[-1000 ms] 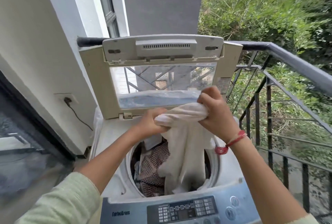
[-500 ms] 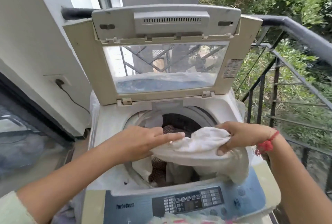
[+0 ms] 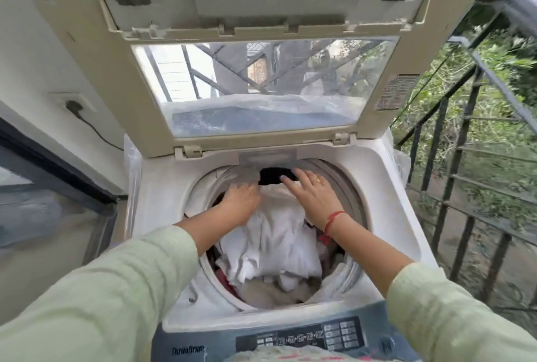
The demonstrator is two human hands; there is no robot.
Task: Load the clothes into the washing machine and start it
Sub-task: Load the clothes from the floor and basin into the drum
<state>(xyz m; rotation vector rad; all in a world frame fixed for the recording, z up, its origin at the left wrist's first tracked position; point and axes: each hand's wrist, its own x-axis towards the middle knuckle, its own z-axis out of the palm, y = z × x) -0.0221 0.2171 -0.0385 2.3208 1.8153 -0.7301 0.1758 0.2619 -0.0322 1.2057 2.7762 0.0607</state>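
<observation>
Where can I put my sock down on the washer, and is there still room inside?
Bare spots: the right deck beside the drum ring, the left deck, and the front strip before the control panel. Inside, only a dark gap at the back, past the left hand and right hand. The middle is crowded with white cloth.

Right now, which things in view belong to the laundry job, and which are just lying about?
Job: left hand and right hand, both on the white cloth; drum; raised lid; control panel.
Lying about: balcony railing; wall plug; bushes.
</observation>
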